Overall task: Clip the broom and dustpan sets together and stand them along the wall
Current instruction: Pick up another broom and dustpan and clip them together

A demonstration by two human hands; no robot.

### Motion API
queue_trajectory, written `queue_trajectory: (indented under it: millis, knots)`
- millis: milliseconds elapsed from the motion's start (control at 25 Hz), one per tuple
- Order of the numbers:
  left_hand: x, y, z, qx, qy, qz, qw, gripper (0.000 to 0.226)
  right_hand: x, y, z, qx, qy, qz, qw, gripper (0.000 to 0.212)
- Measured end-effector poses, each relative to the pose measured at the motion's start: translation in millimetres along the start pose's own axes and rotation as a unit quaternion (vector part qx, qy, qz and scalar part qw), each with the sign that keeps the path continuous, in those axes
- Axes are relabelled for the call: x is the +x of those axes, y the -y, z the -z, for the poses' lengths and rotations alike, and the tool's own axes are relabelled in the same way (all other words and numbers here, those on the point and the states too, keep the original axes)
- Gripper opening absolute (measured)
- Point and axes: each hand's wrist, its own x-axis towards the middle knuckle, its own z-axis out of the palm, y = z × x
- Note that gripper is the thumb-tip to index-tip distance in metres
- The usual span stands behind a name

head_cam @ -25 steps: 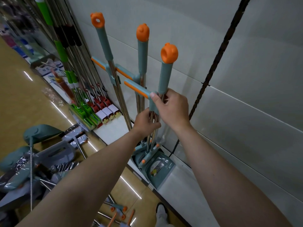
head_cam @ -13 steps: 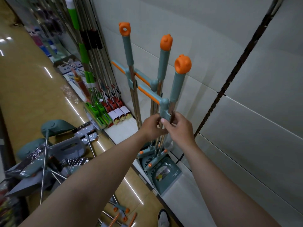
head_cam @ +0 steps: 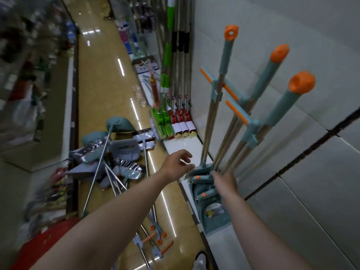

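Our right hand (head_cam: 225, 181) is low at the broom poles (head_cam: 229, 137) by the wall (head_cam: 292, 26), grip hidden, can't tell. Left hand (head_cam: 177, 164) loose, empty. We should seat poles squarely against it.

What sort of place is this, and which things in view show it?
Probably a household-goods shop aisle: mops stand in a row along the tiled wall, broom and dustpan sets stand beside them, and blurred stocked shelves face them.
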Motion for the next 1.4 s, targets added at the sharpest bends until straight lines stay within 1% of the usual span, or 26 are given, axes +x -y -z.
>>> queue_trajectory:
  millis: [80, 160, 200, 240, 280, 360, 400, 440, 520, 760, 920, 1040, 1120, 1240, 1320, 1400]
  knots:
    - [-20.0, 28.8, 25.2, -0.026, -0.046, 0.029, 0.998, 0.027, -9.9, 0.1, -31.3, -0.009, 0.052, -0.01, 0.999, 0.055]
    - [-42.4, 55.3, 52.0, -0.042, -0.102, 0.057, 0.992, 0.026, -20.9, 5.0, -64.6, -0.02, 0.104, 0.004, 0.994, 0.05]
    - [-54.2, 69.3, 64.8, -0.052, -0.133, 0.07, 0.987, 0.024, -27.1, 6.9, -80.7, -0.029, 0.122, 0.008, 0.992, 0.053]
    - [-67.4, 82.3, 78.2, -0.064, -0.159, 0.082, 0.982, 0.023, -37.8, 13.0, -95.9, -0.037, 0.136, 0.011, 0.99, 0.057]
    - [-79.0, 95.6, 89.8, -0.072, -0.18, 0.093, 0.977, 0.021, -45.4, 16.4, -110.6, -0.04, 0.148, 0.014, 0.988, 0.056]
    - [-103.0, 123.5, 114.4, -0.073, -0.212, 0.111, 0.968, 0.023, -66.3, 23.3, -140.9, -0.041, 0.171, 0.022, 0.984, 0.038]
    - [-114.8, 136.8, 126.4, -0.075, -0.23, 0.116, 0.963, 0.025, -75.1, 23.9, -155.8, -0.042, 0.184, 0.021, 0.982, 0.036]
    - [-125.0, 149.5, 137.8, -0.08, -0.249, 0.122, 0.958, 0.028, -82.0, 23.5, -170.6, -0.046, 0.191, 0.018, 0.98, 0.043]
    - [-143.8, 173.4, 158.6, -0.092, -0.27, 0.136, 0.949, 0.029, -96.6, 23.9, -197.9, -0.061, 0.199, 0.018, 0.978, 0.053]
    - [-165.1, 228.9, 200.2, -0.132, -0.301, 0.186, 0.926, 0.019, -108.7, 24.0, -259.2, -0.087, 0.216, 0.033, 0.972, 0.055]
    - [-148.1, 259.9, 200.7, -0.14, -0.306, 0.218, 0.916, 0.019, -81.4, 23.0, -290.7, -0.108, 0.228, 0.025, 0.967, 0.054]
    - [-109.1, 289.7, 196.7, -0.167, -0.318, 0.258, 0.897, 0.017, -29.9, 18.0, -326.9, -0.129, 0.237, 0.006, 0.963, 0.054]
    - [-75.4, 309.3, 192.2, -0.184, -0.327, 0.278, 0.884, 0.019, 10.8, 12.5, -355.5, -0.147, 0.246, -0.009, 0.958, 0.055]
    - [-18.1, 335.8, 182.1, -0.216, -0.34, 0.304, 0.863, 0.015, 70.6, 3.7, -397.1, -0.169, 0.265, -0.036, 0.949, 0.055]
    - [32.2, 364.8, 169.5, -0.243, -0.336, 0.326, 0.85, 0.012, 121.2, -5.9, -427.1, -0.188, 0.274, -0.057, 0.941, 0.053]
    - [71.5, 391.4, 160.9, -0.263, -0.333, 0.343, 0.838, 0.01, 166.0, -16.9, -452.3, -0.204, 0.277, -0.061, 0.937, 0.052]
